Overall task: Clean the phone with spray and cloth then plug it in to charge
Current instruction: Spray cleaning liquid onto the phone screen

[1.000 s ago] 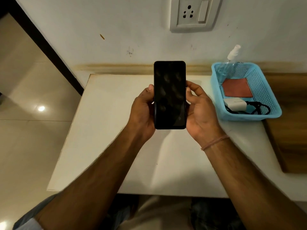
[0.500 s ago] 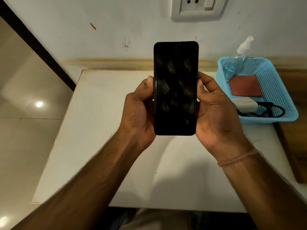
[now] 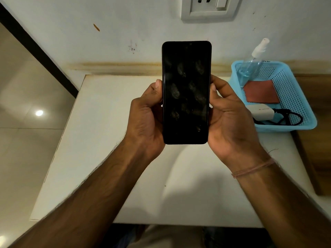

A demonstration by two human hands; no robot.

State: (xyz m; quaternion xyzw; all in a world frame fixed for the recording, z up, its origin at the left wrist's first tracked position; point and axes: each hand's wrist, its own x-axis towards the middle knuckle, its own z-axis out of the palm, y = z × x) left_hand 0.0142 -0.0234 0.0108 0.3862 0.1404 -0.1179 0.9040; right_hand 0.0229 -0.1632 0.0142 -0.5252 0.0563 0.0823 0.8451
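Note:
A black phone (image 3: 186, 92) stands upright in the air above the white table (image 3: 100, 158), its dark screen covered in smudged fingerprints. My left hand (image 3: 146, 119) grips its left edge and my right hand (image 3: 229, 120) grips its right edge. At the right, a blue basket (image 3: 300, 97) holds a clear spray bottle (image 3: 250, 67) with a white nozzle, a folded reddish-brown cloth (image 3: 259, 93), and a white charger (image 3: 261, 111) with a black cable (image 3: 288, 117).
A white wall socket with a switch (image 3: 207, 8) is on the wall above the phone. A wooden surface (image 3: 317, 140) adjoins the table on the right. Tiled floor (image 3: 26, 122) lies to the left.
Both hands have lifted the phone closer to the camera, so it looks larger. The view has tilted down slightly, and the socket has slid towards the top edge.

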